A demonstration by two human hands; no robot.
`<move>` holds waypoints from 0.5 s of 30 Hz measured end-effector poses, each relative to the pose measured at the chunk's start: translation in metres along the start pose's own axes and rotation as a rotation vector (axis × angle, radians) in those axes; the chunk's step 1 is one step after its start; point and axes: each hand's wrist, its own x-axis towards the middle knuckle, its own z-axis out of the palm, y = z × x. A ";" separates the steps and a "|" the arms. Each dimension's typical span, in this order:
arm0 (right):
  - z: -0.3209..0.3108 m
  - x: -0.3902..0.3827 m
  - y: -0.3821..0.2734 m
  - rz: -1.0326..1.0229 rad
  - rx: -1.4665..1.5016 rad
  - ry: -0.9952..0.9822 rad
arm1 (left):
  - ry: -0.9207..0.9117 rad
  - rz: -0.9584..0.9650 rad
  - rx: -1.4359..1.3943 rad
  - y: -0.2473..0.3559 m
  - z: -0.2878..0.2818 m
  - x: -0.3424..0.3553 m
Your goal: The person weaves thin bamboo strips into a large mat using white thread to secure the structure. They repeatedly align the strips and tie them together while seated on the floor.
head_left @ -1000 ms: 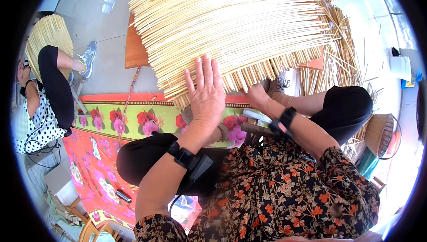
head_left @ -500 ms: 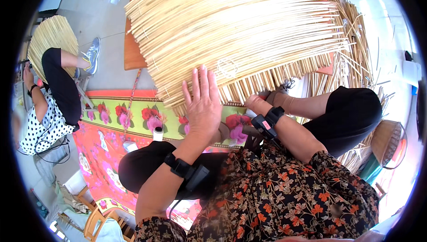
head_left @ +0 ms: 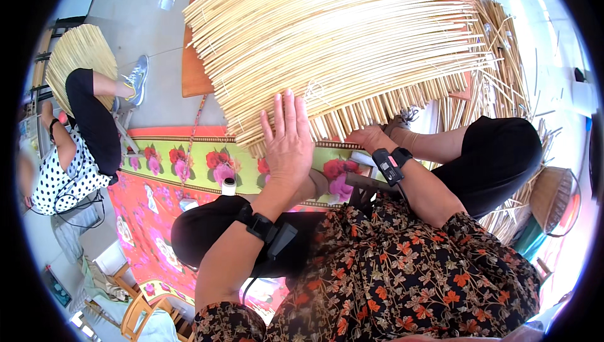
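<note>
A mat of pale straw stalks (head_left: 352, 34), laid side by side and stitched with thin white thread, covers the board in front of me. My left hand (head_left: 289, 141) lies flat on its near left edge, palm down, fingers stretched out. Just beyond its fingertips a small loose coil of white thread (head_left: 313, 90) rests on the stalks. My right hand (head_left: 367, 136) is at the mat's near edge, right of the left hand. Its fingers reach beneath the stalk ends and are hidden, so I cannot tell what they hold.
Under the mat is an orange-brown board (head_left: 195, 71). Loose stalks (head_left: 503, 71) are heaped at the right, near a woven basket (head_left: 550, 197). A flowered red and green cloth (head_left: 151, 216) covers the floor. At left sits a co-worker (head_left: 75, 159) beside another straw mat (head_left: 82, 56).
My right hand has moved slightly farther in under the mat's edge, its wrist turning a little. My left hand stays flat on the stalks. The whole view has shifted slightly.
</note>
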 end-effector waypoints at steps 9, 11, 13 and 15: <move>0.001 -0.003 -0.013 0.033 -0.041 -0.051 | -0.036 -0.003 0.051 0.000 -0.002 -0.002; 0.013 -0.008 -0.013 0.018 -0.027 0.093 | -0.041 0.000 0.056 0.000 -0.001 -0.003; 0.011 -0.011 -0.009 0.004 -0.011 0.082 | -0.028 -0.004 0.042 0.000 -0.002 -0.003; 0.005 -0.008 0.001 0.000 -0.007 -0.016 | -0.015 -0.007 0.026 -0.001 -0.001 -0.004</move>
